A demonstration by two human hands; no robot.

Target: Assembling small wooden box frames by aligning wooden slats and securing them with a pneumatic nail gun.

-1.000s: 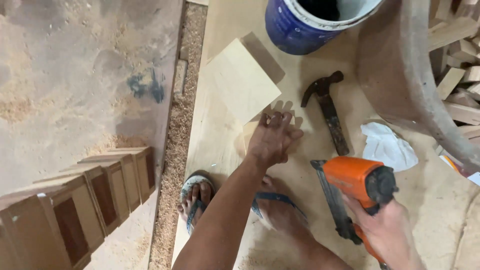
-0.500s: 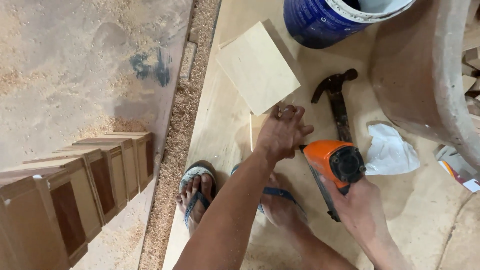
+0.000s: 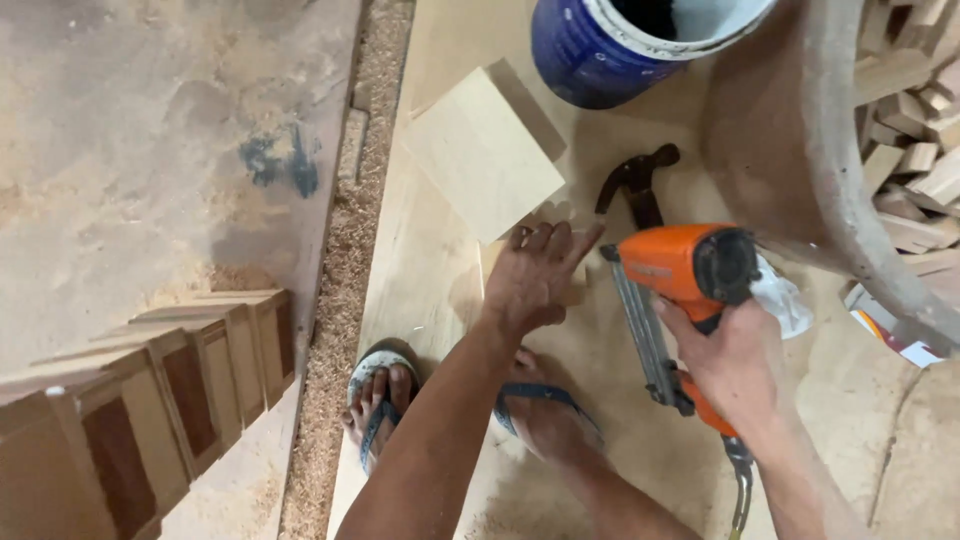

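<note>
My left hand [image 3: 540, 275] lies flat, fingers stretched, pressing a small pale wooden piece [image 3: 580, 288] onto the plywood sheet [image 3: 430, 290] on the floor; the hand hides most of the piece. My right hand [image 3: 735, 365] grips the handle of an orange nail gun [image 3: 680, 265]. The gun's nose is right beside my left fingertips at the piece's right side. A square pale board [image 3: 480, 150] rests just beyond my left hand.
A black hammer [image 3: 635, 185] lies behind the nail gun, with a blue bucket [image 3: 620, 45] beyond it. A white rag [image 3: 785, 300], a big round tub [image 3: 800, 130] and scrap wood blocks [image 3: 920, 120] are right. Stacked wooden frames [image 3: 150, 390] stand lower left. My sandalled feet [image 3: 380, 400] are below.
My right hand has brought the nail gun up and left, from the lower right to beside my left hand. My left hand stays pressed on the small piece.
</note>
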